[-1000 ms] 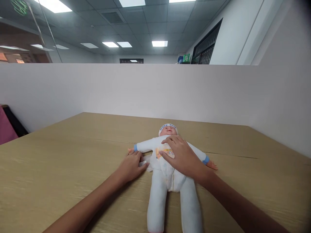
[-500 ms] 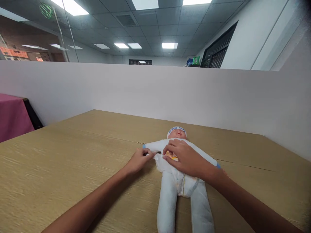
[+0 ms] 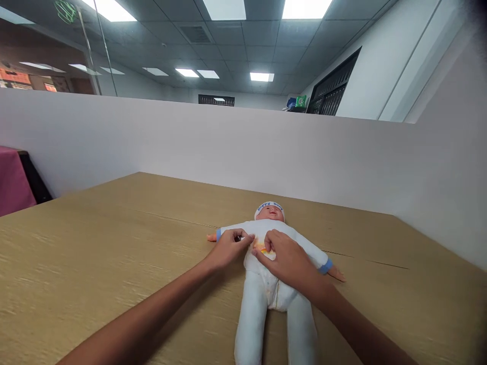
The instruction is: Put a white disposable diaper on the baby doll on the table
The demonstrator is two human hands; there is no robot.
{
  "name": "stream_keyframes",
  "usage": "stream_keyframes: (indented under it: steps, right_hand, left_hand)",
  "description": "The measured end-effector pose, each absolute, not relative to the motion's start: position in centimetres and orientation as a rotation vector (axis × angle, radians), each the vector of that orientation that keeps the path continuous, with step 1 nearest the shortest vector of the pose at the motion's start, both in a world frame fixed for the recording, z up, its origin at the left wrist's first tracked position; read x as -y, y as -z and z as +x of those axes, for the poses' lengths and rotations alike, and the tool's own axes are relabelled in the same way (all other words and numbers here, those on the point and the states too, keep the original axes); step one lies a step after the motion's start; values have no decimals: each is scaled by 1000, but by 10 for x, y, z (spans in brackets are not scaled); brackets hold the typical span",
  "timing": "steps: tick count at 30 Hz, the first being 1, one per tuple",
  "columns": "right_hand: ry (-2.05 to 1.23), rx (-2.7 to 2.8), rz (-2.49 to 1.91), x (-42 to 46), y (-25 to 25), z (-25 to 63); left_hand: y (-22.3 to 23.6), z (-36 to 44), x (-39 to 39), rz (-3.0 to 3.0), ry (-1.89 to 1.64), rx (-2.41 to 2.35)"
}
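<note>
A baby doll (image 3: 272,226) in a white outfit with blue cuffs lies on its back, legs toward me. Around its hips is a white diaper (image 3: 261,268) with an orange print at the front waist. My left hand (image 3: 228,248) is at the waist's left side, thumb and fingers pinched on the diaper's side tab; the tab itself is mostly hidden by the fingers. Across the belly, my right hand (image 3: 289,258) presses the diaper's front waist, index finger curled and thumb against the printed band. The two hands nearly meet over the print.
The doll lies on a broad tan tabletop (image 3: 133,243) with a seam running across it. Behind the table stands a low white partition (image 3: 213,147). A pink cloth-covered surface (image 3: 15,182) is at the far left.
My left hand has moved inward from the doll's side onto its waist, bringing the diaper tab toward the front. My right hand stays on the front, its fingers more curled. The view has shifted slightly.
</note>
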State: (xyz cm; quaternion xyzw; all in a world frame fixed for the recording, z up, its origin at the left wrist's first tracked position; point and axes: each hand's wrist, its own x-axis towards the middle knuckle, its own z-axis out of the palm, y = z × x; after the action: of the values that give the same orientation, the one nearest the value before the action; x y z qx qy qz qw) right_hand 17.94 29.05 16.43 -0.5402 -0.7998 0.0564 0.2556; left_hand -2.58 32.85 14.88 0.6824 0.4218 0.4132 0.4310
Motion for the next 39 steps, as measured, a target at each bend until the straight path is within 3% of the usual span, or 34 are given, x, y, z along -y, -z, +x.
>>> stream_keyframes:
  steps: [14, 18, 24, 32, 39]
  right_hand:
    - [-104, 2139, -1504, -295, -159, 173]
    - [-152, 2092, -1509, -298, -159, 175]
    - [-210, 2067, -1502, -299, -160, 177]
    - [-192, 1960, -1460, -304, -157, 179]
    - [-18, 1765, -1210, -265, -165, 215]
  left_hand:
    - [-143, -11, -340, 1742, -909, -670]
    - [-123, -19, -341, 1652, -1081, -799]
    - [-100, -24, -349, 1765, -1047, -857]
    - [-98, -16, -354, 1779, -1127, -881]
    - [-121, -29, -306, 2006, -1286, -1067]
